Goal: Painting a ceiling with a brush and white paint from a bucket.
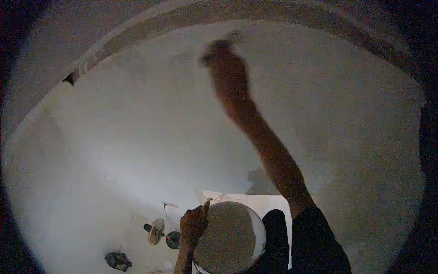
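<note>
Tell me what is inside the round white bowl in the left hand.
Grey, rough-looking paste fills the round white bowl to its rim; the bowl's inner floor is covered.

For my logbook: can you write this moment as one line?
left hand: holds round grey plaster-laden board | right hand: raised, blurred, against pale plastered wall | grip unclear

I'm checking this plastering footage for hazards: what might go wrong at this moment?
The right hand is stretched high against the wall and blurred, so whatever it grips cannot be made out and might slip. The left hand holds a round loaded pan close to the body; if it tips, material may spill. A ceiling fan and a dark object lie on the dim floor below, a trip risk.
</note>
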A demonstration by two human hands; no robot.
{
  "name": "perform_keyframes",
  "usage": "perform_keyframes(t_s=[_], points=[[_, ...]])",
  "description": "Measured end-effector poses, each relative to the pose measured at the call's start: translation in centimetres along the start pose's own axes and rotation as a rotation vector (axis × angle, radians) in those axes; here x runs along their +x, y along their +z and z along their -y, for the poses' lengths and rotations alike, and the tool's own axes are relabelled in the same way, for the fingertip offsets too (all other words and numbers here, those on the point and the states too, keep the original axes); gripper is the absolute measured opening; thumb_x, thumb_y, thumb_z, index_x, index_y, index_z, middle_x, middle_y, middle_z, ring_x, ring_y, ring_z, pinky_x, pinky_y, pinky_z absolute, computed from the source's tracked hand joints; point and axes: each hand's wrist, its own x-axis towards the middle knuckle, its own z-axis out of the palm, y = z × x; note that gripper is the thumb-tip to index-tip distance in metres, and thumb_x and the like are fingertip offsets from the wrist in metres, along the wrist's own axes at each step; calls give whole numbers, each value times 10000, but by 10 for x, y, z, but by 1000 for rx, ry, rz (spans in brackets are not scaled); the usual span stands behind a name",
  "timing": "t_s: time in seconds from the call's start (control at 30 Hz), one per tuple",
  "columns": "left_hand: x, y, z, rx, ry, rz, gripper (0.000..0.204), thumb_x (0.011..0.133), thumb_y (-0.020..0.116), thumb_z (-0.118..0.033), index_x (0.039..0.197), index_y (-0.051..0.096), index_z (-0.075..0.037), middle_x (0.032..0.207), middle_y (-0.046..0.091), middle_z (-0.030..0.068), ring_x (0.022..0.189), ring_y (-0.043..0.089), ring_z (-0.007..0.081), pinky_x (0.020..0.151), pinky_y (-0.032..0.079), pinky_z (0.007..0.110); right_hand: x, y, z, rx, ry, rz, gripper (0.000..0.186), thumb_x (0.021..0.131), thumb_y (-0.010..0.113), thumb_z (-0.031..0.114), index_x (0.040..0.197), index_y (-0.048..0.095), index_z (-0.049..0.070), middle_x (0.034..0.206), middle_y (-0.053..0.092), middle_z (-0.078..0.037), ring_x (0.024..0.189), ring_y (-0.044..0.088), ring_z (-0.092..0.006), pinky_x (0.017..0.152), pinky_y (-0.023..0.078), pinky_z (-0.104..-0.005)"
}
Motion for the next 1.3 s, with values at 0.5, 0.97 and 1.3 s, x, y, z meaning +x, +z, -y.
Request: perform_keyframes(t_s=[0.5, 0.97, 1.3], points=[[-2, 8, -15, 58, -76, 68, 517, 842, 554, -121, 1343, 427, -91, 958, 645, 105, 722, 626, 319, 632, 531, 425, -52, -249, -81, -42, 285, -527, 208, 876, 677, 193, 1035, 684, 58, 851, 685, -32, 741, 610, -106, 707, 516, -269], [-9, 6, -18, 111, -71, -30, 638, 847, 524, -74, 1436, 284, -29, 857, 594, 137, 746, 565, 292, 693, 481, 430, -363, -214, 115, 468, 1288, 693, 370, 915, 623, 291, 1125, 591, -12, 977, 667, -157, 903, 618, -232, 864, 452, -352], [-6, -44, -58, 35, 59, -315, 703, 779, 585, -21, 1420, 297, -33, 911, 621, 175, 760, 606, 345, 640, 515, 431, -339, -224, 120, 484, 1046, 1015, 397, 903, 632, 338, 1106, 606, -2, 1018, 655, -206, 989, 629, -326, 919, 458, -425]])
